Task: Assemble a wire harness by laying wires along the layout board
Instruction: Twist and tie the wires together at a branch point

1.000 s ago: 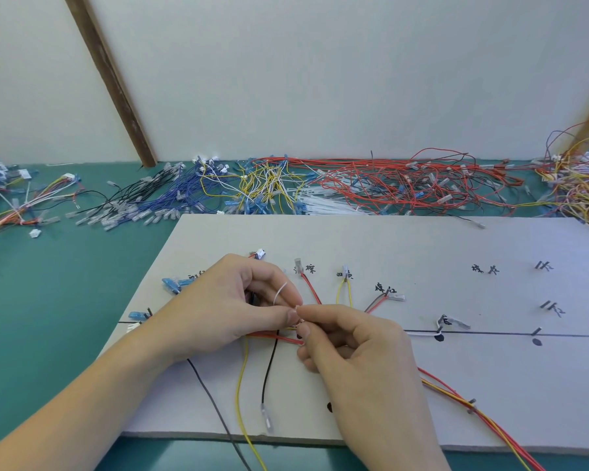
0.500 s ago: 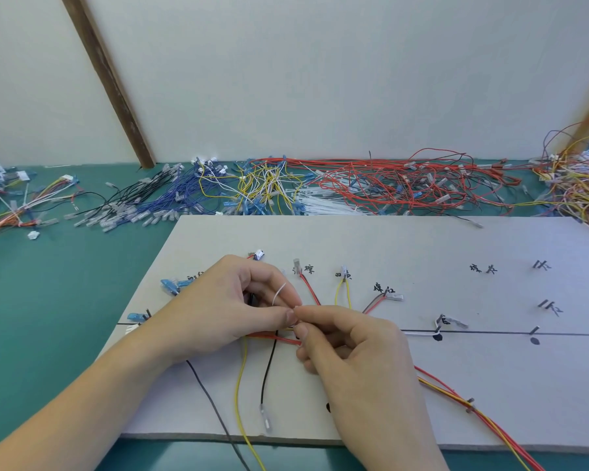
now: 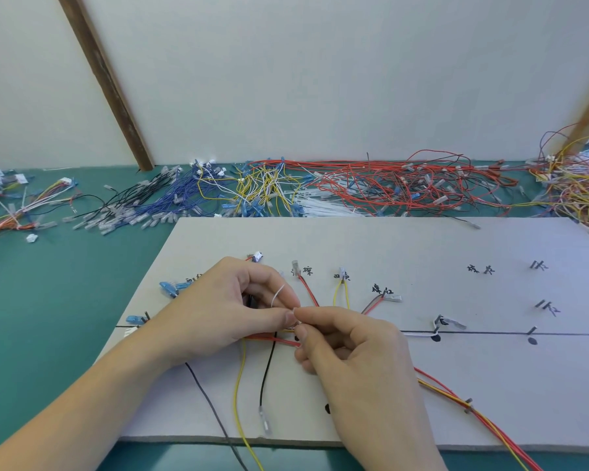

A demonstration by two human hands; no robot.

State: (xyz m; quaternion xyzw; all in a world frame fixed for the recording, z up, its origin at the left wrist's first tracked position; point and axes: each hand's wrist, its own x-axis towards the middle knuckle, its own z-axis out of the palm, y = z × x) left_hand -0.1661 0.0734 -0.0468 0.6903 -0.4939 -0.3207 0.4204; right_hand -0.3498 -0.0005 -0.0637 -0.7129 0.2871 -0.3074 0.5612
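A grey layout board [image 3: 388,246] with a black line and handwritten marks lies on the green table. Red, yellow and black wires [image 3: 272,339] run along its line under my hands. My left hand [image 3: 218,311] and my right hand [image 3: 347,345] meet fingertip to fingertip over the bundle. Both pinch a thin white tie [image 3: 277,297] that loops up between them. A yellow wire [image 3: 237,389] and a black wire [image 3: 266,375] hang toward the front edge. Red and yellow wires [image 3: 456,399] trail off to the lower right.
Heaps of loose wires lie along the wall: black and blue [image 3: 143,205], yellow and white [image 3: 262,188], red [image 3: 405,188], mixed at the far right [image 3: 572,185] and far left [image 3: 21,205]. Metal pegs [image 3: 538,304] stand on the board's right part.
Both hands stay together at the same spot on the bundle; only the fingertips shift slightly around the white tie.
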